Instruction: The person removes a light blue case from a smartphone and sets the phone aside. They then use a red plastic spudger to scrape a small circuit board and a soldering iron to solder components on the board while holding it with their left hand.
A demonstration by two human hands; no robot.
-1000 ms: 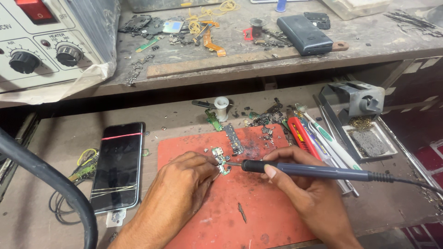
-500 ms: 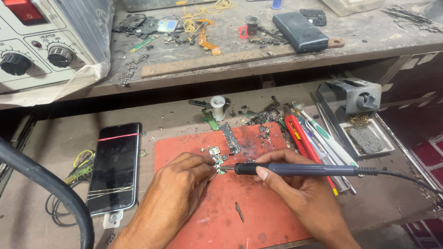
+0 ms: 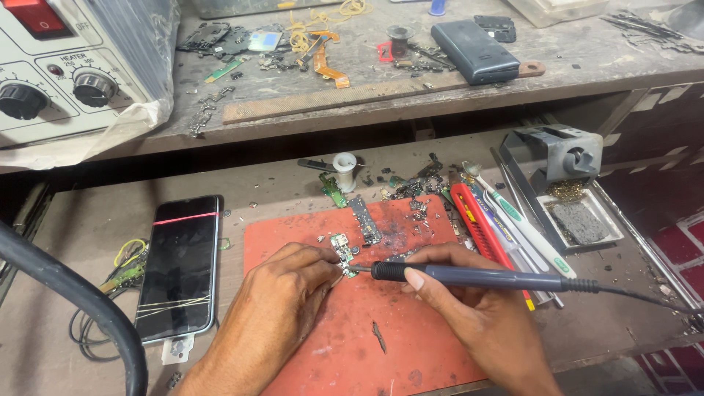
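Both hands stay put: left hand [image 3: 282,308] still pinches the small circuit board [image 3: 342,253], right hand [image 3: 469,308] keeps gripping the soldering iron [image 3: 469,277], tip on it.

Two bare forearms are entering from the bottom edge of the frame, showing no sleeves, gloves, rings or watch. The left hand [image 3: 282,308] is showing its knuckles and short nails at lower centre; the right hand [image 3: 469,312] is showing a trimmed thumbnail.
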